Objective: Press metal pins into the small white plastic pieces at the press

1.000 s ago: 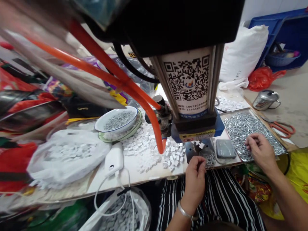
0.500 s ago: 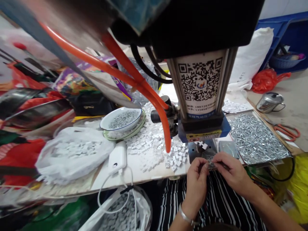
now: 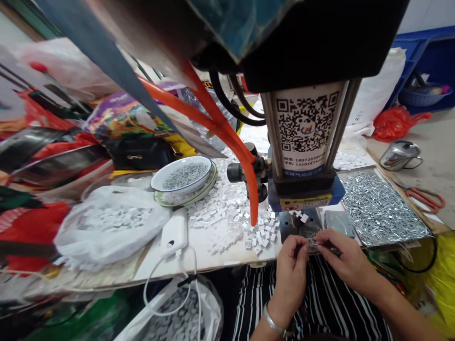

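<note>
My left hand and my right hand meet in front of the press, pinching a few small silvery metal pins between their fingertips. Just beyond them lies a dark metal die plate holding a couple of white square blocks. A grey pad sits to its right. Further right is a metal tray of loose zinc-coloured pins. A heap of white blocks covers the board left of the press base.
The pneumatic press with a QR label and orange hoses stands directly ahead. To the left are a bowl of pins, a white power bank and a bag of white blocks. Orange scissors lie far right.
My right hand has moved from the pin tray leftward to my left hand, bringing pins with it. The view has also drifted, so the press appears further right.
</note>
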Tool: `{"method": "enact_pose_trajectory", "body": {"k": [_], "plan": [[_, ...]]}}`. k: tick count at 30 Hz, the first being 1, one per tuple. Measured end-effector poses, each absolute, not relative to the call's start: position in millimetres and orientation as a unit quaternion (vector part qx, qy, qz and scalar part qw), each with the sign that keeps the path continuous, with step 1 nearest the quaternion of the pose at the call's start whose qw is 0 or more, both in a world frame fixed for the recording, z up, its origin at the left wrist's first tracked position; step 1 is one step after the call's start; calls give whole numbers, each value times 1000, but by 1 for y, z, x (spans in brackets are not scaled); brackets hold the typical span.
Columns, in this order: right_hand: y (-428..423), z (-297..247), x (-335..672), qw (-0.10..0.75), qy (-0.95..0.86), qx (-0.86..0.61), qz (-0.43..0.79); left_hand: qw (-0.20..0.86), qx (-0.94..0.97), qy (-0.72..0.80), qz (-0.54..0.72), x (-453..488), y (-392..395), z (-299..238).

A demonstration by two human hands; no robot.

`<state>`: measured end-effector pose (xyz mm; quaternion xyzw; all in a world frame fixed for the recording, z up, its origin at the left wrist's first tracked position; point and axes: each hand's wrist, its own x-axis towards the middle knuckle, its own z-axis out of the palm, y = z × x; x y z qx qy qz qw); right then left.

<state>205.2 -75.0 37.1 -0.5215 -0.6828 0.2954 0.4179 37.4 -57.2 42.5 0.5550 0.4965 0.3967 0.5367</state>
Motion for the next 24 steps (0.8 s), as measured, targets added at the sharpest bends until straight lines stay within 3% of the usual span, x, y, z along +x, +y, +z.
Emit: {"method": "enact_pose_trajectory", "body": {"k": [12,17,24], "plan": [[-75,45,208,420,-695,-488,322,483,618,483,389,39,-56,42],[-74,41,204,441,-656,-506,344,598,520,459,401,40,-57,46],[-75,40,190,535,-630,-483,288,749,342,389,414,40,-58,46]]}}
